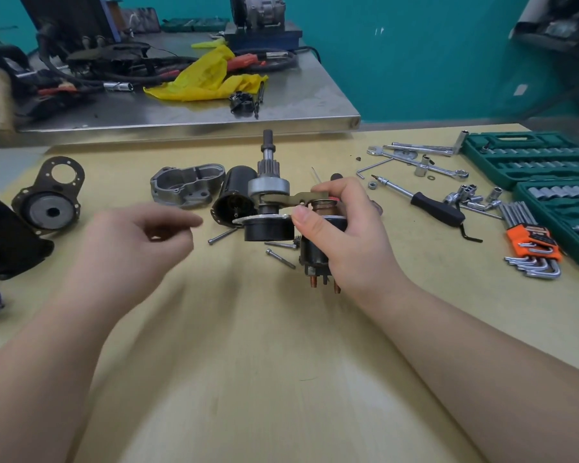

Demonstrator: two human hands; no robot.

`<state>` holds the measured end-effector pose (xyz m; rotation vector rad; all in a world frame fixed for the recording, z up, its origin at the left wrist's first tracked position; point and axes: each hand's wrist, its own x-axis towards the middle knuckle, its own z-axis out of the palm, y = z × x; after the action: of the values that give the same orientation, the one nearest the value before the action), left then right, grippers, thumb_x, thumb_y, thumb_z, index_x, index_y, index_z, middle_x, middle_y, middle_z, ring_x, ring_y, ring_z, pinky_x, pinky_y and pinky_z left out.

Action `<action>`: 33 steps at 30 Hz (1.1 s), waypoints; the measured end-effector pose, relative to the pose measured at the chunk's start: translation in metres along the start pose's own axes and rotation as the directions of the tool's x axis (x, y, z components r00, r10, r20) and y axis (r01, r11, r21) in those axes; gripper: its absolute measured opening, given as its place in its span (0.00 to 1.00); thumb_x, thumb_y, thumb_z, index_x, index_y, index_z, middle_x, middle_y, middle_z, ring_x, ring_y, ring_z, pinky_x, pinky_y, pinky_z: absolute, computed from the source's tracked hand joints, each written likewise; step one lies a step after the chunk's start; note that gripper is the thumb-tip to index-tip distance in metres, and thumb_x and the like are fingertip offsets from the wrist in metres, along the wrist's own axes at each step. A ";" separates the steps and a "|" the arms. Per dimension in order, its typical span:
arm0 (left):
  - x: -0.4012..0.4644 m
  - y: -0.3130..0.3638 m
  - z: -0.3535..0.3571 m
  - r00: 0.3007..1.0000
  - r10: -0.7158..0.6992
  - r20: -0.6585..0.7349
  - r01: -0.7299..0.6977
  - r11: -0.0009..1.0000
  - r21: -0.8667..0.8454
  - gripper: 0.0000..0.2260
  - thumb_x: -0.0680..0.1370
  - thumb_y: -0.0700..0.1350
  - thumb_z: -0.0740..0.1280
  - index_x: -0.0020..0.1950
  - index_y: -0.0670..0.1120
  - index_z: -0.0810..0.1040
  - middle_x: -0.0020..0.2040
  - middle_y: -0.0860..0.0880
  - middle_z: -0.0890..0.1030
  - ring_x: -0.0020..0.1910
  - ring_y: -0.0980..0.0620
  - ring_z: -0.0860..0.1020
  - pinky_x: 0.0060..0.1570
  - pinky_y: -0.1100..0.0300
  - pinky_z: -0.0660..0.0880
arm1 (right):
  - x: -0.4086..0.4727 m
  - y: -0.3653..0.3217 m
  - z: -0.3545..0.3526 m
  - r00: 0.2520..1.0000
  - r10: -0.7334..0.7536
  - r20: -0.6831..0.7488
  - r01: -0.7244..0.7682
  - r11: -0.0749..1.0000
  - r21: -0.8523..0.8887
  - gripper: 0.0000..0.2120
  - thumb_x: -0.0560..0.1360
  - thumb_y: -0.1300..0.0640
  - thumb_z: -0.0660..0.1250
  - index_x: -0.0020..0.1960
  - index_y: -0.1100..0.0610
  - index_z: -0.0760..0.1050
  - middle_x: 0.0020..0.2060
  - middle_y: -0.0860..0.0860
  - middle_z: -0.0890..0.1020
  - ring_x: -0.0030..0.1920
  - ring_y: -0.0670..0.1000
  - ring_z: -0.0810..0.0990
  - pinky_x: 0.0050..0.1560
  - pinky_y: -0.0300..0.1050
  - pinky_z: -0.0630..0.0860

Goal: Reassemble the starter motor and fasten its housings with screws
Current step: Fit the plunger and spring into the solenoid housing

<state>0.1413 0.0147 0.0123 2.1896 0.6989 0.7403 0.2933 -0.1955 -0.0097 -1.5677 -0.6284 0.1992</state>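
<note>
— Where did the solenoid (316,252) sit?
— Centre of the tabletop (248,329), in the right hand (345,228), with the lever (298,198) running left from it to the pinion shaft (268,175).
— And the left hand (137,235)?
— Left of that, above the tabletop, touching nothing.
— Behind the shaft?
— The motor body (231,198), and the housing (186,185) just left of it. The end plate (51,198) lay farther left.
— Screws?
— Three screws (279,258) lay in front of and under the assembly.
— To the right?
— The screwdriver (425,202), then the hex keys (532,248), with the socket case (528,158) at the far right. The wrenches (415,155) lay behind the screwdriver.
</note>
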 end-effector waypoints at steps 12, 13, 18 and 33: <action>-0.021 0.019 0.007 0.766 0.632 -0.115 -0.638 0.770 -0.018 0.06 0.83 0.45 0.72 0.56 0.56 0.85 0.56 0.59 0.84 0.54 0.55 0.84 0.55 0.62 0.76 | -0.012 0.003 0.012 0.983 -0.034 0.180 0.048 0.996 -0.072 0.18 0.73 0.40 0.75 0.58 0.42 0.73 0.44 0.41 0.84 0.41 0.44 0.84 0.40 0.43 0.82; -0.024 0.023 0.009 0.733 0.675 -0.089 -0.675 0.737 0.029 0.05 0.83 0.43 0.71 0.55 0.51 0.86 0.55 0.59 0.84 0.55 0.56 0.83 0.56 0.65 0.74 | -0.014 0.003 0.013 0.979 -0.044 0.199 0.057 0.997 -0.060 0.17 0.74 0.41 0.75 0.57 0.43 0.72 0.42 0.41 0.84 0.39 0.43 0.83 0.37 0.42 0.81; -0.031 0.034 0.014 0.694 0.720 0.004 -0.713 0.686 0.146 0.05 0.80 0.41 0.73 0.51 0.46 0.89 0.48 0.55 0.85 0.53 0.47 0.81 0.57 0.60 0.76 | -0.017 0.003 0.017 0.962 -0.090 0.257 0.108 0.993 -0.055 0.17 0.74 0.44 0.76 0.57 0.43 0.71 0.43 0.45 0.84 0.34 0.43 0.82 0.33 0.39 0.78; -0.032 0.037 0.013 0.874 0.473 0.109 -0.479 0.878 0.027 0.11 0.70 0.35 0.77 0.44 0.50 0.84 0.47 0.55 0.80 0.47 0.54 0.80 0.44 0.73 0.72 | -0.024 0.006 0.022 0.939 -0.072 0.337 0.130 0.980 -0.150 0.21 0.72 0.38 0.74 0.60 0.40 0.70 0.45 0.39 0.83 0.36 0.44 0.83 0.35 0.33 0.75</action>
<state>0.1369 -0.0345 0.0233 2.4606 0.1171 0.8526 0.2645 -0.1882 -0.0235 -1.6758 -1.0099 0.3427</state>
